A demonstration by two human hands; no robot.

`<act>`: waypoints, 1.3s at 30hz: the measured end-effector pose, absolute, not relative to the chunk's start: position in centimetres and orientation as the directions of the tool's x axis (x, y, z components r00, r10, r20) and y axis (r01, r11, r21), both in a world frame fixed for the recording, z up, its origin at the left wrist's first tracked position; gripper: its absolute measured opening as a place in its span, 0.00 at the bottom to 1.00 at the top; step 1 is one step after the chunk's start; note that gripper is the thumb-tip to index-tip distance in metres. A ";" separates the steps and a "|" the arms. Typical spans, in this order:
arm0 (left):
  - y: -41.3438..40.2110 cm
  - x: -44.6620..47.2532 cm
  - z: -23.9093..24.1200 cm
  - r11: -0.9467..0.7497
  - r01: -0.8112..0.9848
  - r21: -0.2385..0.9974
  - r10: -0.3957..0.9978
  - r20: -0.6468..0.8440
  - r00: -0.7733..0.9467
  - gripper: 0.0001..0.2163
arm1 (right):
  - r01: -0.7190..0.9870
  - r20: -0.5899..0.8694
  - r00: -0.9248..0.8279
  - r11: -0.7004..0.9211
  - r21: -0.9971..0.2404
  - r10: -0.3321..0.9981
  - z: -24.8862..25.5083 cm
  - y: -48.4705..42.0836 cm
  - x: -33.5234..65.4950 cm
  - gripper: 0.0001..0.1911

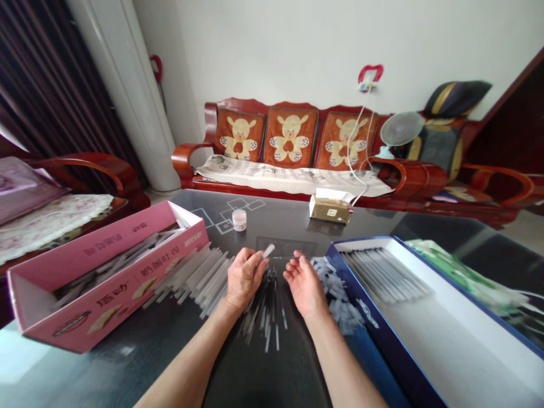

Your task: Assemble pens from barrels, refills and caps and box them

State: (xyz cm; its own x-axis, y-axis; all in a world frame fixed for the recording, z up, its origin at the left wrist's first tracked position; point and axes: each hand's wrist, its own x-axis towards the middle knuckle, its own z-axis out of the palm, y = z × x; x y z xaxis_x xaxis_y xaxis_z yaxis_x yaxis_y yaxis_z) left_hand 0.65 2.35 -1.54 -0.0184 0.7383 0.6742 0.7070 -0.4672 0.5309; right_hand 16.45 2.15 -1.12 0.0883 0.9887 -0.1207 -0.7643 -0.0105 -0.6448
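Observation:
My left hand (pixel 246 277) is closed, its thumb and fingers pinching a frosted plastic tube (pixel 269 250) whose end sticks out toward the right. Facing it, my right hand (pixel 304 283) pinches a thin, dark pen refill (pixel 281 258) that points left at the tube. Below and between both hands, a loose bunch of pen refills (pixel 267 317) lies on the dark table. Left of my left hand is a pile of frosted pen barrels (pixel 204 277). Short translucent pieces, like pen caps (pixel 340 300), are heaped beside my right hand.
A pink box (pixel 127 277) of dark, thin items stands at the left. At the right, a blue-edged box (pixel 463 334) holds a row of pens (pixel 382 275). A small round jar (pixel 239 220) and a tissue box (pixel 330 208) stand farther back. Green-and-white packaging (pixel 463 272) lies far right.

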 end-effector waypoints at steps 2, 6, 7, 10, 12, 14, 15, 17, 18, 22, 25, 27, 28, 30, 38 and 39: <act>2.3 0.7 -1.6 -0.500 0.763 0.410 0.667 0.744 0.037 0.08 | -0.762 -0.095 0.116 0.027 -0.647 0.989 -1.4 2.5 16.6 0.14; 2.6 1.0 -2.2 -0.604 0.706 0.369 0.641 0.751 0.156 0.15 | -0.752 -0.093 0.166 0.065 -0.656 0.982 -1.2 3.0 16.9 0.15; 2.6 1.0 -2.5 -0.614 0.700 0.365 0.649 0.739 0.184 0.17 | -0.753 -0.102 0.177 0.068 -0.654 0.979 -1.0 3.1 17.0 0.15; 2.7 1.0 -2.8 -0.621 0.713 0.325 0.664 0.702 0.258 0.21 | -0.760 -0.105 0.221 0.104 -0.642 0.970 -0.6 3.2 17.4 0.16; 2.5 1.0 -2.7 -0.613 0.740 0.276 0.667 0.684 0.297 0.20 | -0.757 -0.089 0.254 0.141 -0.638 0.963 -0.4 3.3 17.7 0.15; 2.4 0.9 -2.5 -0.592 0.770 0.238 0.677 0.666 0.314 0.19 | -0.751 -0.073 0.267 0.160 -0.641 0.961 -0.3 3.3 17.8 0.14; 2.3 1.0 -2.4 -0.580 0.781 0.232 0.684 0.659 0.313 0.18 | -0.746 -0.067 0.267 0.162 -0.646 0.961 -0.4 3.3 17.8 0.14; 2.1 1.0 -2.2 -0.564 0.791 0.239 0.697 0.651 0.301 0.18 | -0.733 -0.058 0.265 0.162 -0.660 0.963 -0.5 3.3 17.8 0.14; 2.1 1.1 -2.1 -0.559 0.792 0.244 0.702 0.647 0.296 0.17 | -0.725 -0.055 0.268 0.164 -0.669 0.962 -0.6 3.3 17.8 0.14; 2.0 1.2 -2.1 -0.549 0.801 0.239 0.709 0.640 0.296 0.17 | -0.695 -0.038 0.285 0.179 -0.696 0.958 -1.0 3.4 17.8 0.14; 2.0 1.2 -2.0 -0.549 0.807 0.215 0.708 0.633 0.313 0.17 | -0.669 -0.004 0.262 0.179 -0.722 0.965 -1.1 3.3 17.6 0.14; 2.0 1.2 -1.8 -0.555 0.808 0.200 0.703 0.632 0.327 0.17 | -0.626 0.023 0.248 0.178 -0.759 0.968 -1.2 3.1 17.2 0.12; 2.0 1.2 -1.8 -0.557 0.808 0.193 0.701 0.631 0.332 0.17 | -0.598 0.034 0.240 0.176 -0.782 0.970 -1.3 3.0 17.0 0.12; 1.9 1.3 -1.7 -0.562 0.807 0.181 0.696 0.630 0.343 0.17 | -0.539 0.051 0.205 0.157 -0.827 0.977 -1.4 2.6 16.3 0.10; 1.8 1.5 -2.4 -0.531 0.825 0.194 0.696 0.655 0.294 0.18 | -0.468 0.092 0.011 0.087 -0.880 0.996 -1.2 1.4 14.4 0.16; 1.8 1.5 -2.3 -0.516 0.837 0.184 0.706 0.645 0.293 0.19 | -0.487 0.083 0.028 0.086 -0.869 0.996 -1.1 1.5 14.5 0.18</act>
State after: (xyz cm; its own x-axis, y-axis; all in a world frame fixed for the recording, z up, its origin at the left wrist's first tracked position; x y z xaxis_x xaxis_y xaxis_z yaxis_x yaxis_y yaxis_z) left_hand 1.54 1.79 -2.35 0.2931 0.7058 0.6449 0.8367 -0.5157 0.1842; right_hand 14.52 1.47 -1.09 0.0279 0.9961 0.0835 -0.4873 0.0865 -0.8689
